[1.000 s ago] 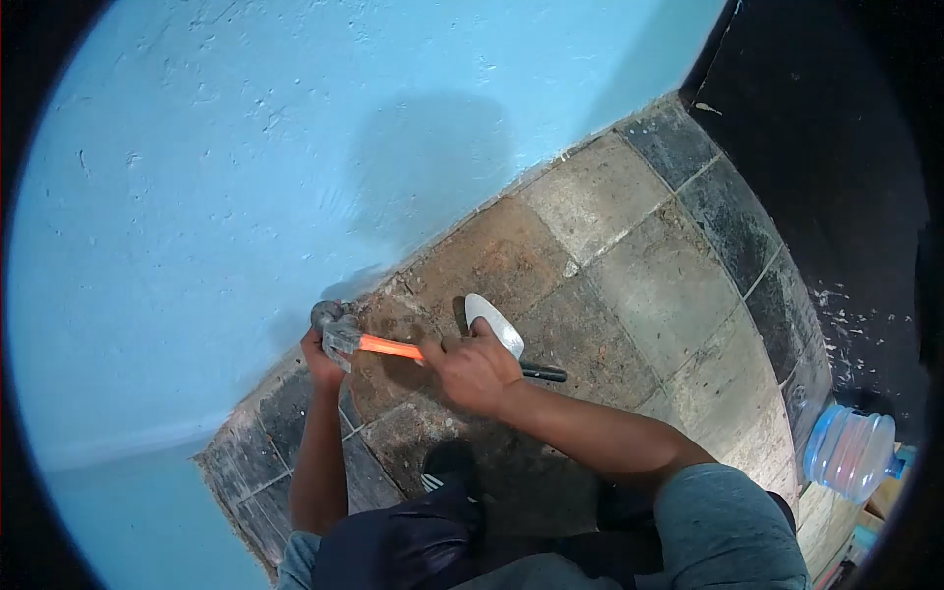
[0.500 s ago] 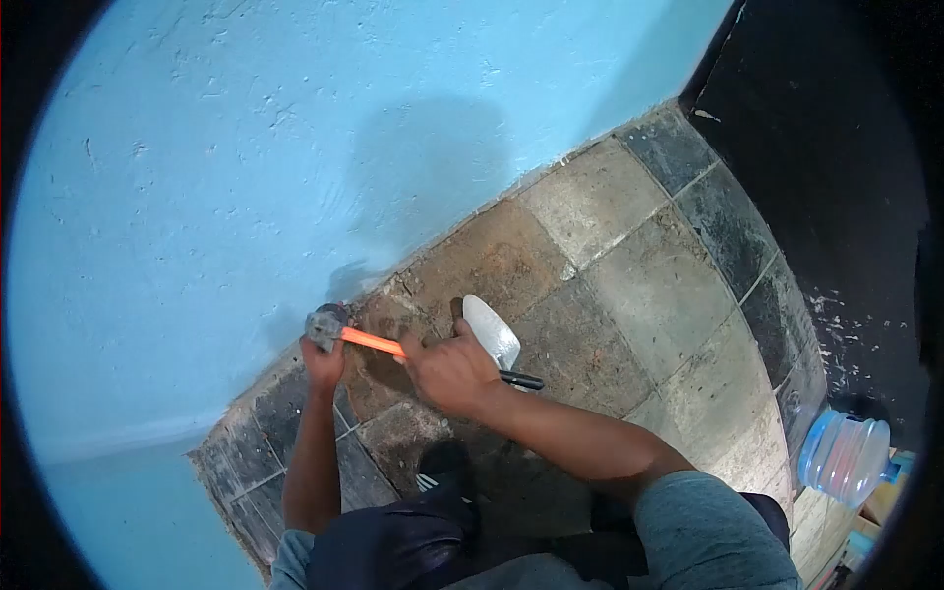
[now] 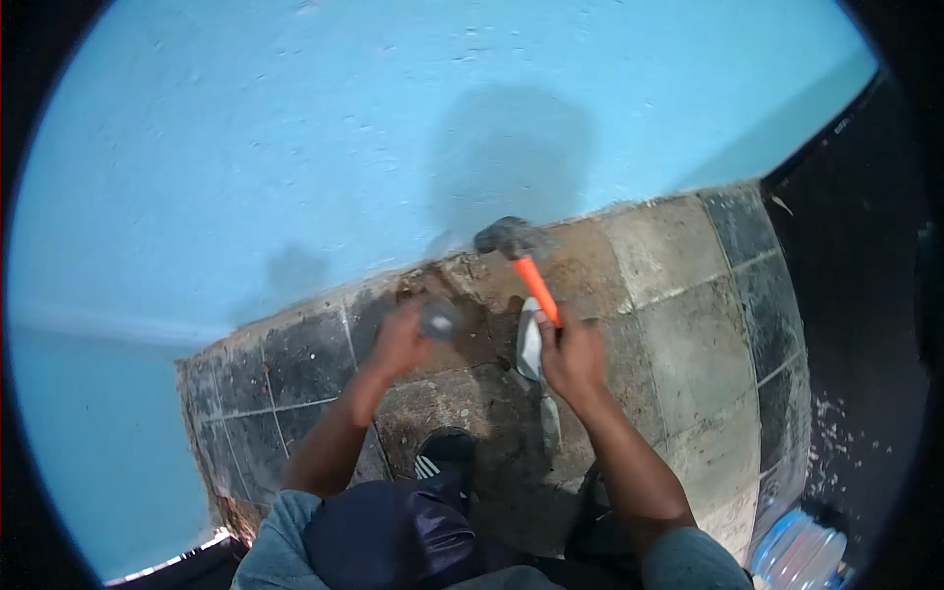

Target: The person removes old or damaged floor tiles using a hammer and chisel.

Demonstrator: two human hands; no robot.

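Our right hand [image 3: 575, 356] grips an orange-handled hammer [image 3: 539, 292] while our left hand [image 3: 398, 339] closes around a dark, round-ended tool [image 3: 439, 322].

From our right grip, the handle runs up and leftward to the dark hammer head, in front of the blue wall's [image 3: 324, 177] foot; the left-hand tool is too blurred for us to make out its full shape, its pale-centred end showing just right of our left fist. The trowel's pale blade [image 3: 530, 344] lies just beside our right grip, on its left, over the worn floor [image 3: 678, 344]. Below and between both grips we see a striped dark shoe [image 3: 450, 454]; far down and right of the hammer grip lies a clear blue-tinted bottle [image 3: 798, 556].
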